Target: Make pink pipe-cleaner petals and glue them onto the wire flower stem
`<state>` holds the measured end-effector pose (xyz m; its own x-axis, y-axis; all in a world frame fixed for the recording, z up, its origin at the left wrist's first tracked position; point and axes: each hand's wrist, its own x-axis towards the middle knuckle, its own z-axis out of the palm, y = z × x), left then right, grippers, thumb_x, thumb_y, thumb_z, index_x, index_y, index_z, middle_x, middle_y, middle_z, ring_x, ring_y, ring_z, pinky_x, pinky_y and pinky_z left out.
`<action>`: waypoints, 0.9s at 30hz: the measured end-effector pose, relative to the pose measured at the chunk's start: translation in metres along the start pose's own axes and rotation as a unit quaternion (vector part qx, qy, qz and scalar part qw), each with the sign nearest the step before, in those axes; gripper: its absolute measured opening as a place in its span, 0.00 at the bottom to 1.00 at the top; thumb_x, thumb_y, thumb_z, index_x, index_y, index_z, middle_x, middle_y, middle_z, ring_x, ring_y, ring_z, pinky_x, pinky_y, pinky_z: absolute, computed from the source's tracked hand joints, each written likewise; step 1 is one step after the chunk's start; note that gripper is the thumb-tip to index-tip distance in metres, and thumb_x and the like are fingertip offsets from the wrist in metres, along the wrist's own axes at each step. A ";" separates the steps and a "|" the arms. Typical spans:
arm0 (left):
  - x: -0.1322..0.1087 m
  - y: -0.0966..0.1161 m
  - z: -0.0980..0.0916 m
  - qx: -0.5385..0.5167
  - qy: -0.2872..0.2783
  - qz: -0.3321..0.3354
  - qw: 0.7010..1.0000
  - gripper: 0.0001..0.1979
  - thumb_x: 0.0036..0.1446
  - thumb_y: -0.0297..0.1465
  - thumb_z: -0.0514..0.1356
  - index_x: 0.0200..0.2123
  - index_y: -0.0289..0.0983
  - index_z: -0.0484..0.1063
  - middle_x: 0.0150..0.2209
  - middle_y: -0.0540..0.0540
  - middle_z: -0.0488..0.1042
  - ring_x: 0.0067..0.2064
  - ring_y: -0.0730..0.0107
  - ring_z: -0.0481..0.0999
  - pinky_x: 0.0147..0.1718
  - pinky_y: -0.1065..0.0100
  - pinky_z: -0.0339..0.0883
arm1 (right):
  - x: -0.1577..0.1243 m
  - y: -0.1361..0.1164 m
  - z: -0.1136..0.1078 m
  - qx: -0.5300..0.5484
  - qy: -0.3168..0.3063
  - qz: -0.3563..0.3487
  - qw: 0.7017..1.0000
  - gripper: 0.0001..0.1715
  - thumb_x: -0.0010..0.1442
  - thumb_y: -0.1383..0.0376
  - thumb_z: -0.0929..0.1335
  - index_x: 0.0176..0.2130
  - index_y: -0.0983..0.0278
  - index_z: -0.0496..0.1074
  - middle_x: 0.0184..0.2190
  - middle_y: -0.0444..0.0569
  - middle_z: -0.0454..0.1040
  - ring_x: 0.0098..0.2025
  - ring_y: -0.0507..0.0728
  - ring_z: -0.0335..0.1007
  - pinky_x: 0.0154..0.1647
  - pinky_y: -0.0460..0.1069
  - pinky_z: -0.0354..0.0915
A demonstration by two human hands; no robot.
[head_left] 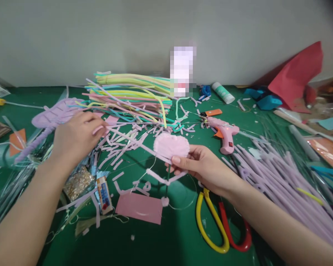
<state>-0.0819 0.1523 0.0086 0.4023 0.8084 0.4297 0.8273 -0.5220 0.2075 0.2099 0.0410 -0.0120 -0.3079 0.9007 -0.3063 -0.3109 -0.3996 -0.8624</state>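
Note:
My right hand (204,166) pinches a pink fuzzy pipe-cleaner flower (171,145) on a thin dark stem, with lilac pipe-cleaner leaves below it, above the green table (161,240). My left hand (76,135) is closed on the end of a lilac pipe cleaner (127,138) that runs across to the flower. A pile of short lilac offcuts (122,147) lies between the two hands.
A heap of pastel pipe cleaners (127,92) lies at the back, a lilac bundle (280,177) at the right. A pink glue gun (224,133), yellow-and-red-handled scissors (222,225), a pink paper piece (138,207), a glue stick (223,92) and red paper (296,77) lie around.

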 end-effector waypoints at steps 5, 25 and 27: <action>0.001 0.044 -0.016 -0.040 0.009 -0.036 0.998 0.20 0.57 0.28 0.54 0.52 0.43 0.73 0.54 0.49 0.71 0.61 0.53 0.64 0.61 0.58 0.52 | 0.004 0.003 -0.001 0.000 0.058 0.018 0.998 0.13 0.46 0.59 0.79 0.30 0.64 0.78 0.26 0.44 0.79 0.28 0.50 0.75 0.35 0.46 0.71; 0.000 0.105 0.004 -0.371 -0.437 -0.141 0.807 0.16 0.49 0.37 0.68 0.40 0.40 0.68 0.36 0.50 0.80 0.38 0.60 0.80 0.31 0.68 0.70 | 0.002 0.009 0.006 -0.024 -0.013 0.036 0.999 0.24 0.39 0.66 0.80 0.40 0.64 0.80 0.29 0.44 0.81 0.30 0.52 0.77 0.38 0.47 0.73; 0.000 0.104 0.006 -0.370 -0.442 -0.139 0.805 0.16 0.49 0.37 0.67 0.39 0.40 0.68 0.35 0.51 0.80 0.37 0.61 0.80 0.31 0.68 0.69 | 0.002 0.011 0.007 -0.024 -0.006 0.031 0.999 0.25 0.38 0.68 0.81 0.39 0.64 0.80 0.28 0.44 0.81 0.29 0.51 0.76 0.37 0.46 0.73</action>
<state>0.0067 0.0996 0.0248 0.6349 0.6291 -0.4485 0.6041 -0.0424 0.7958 0.1999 0.0378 -0.0193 -0.3357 0.8722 -0.3556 -0.2469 -0.4458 -0.8604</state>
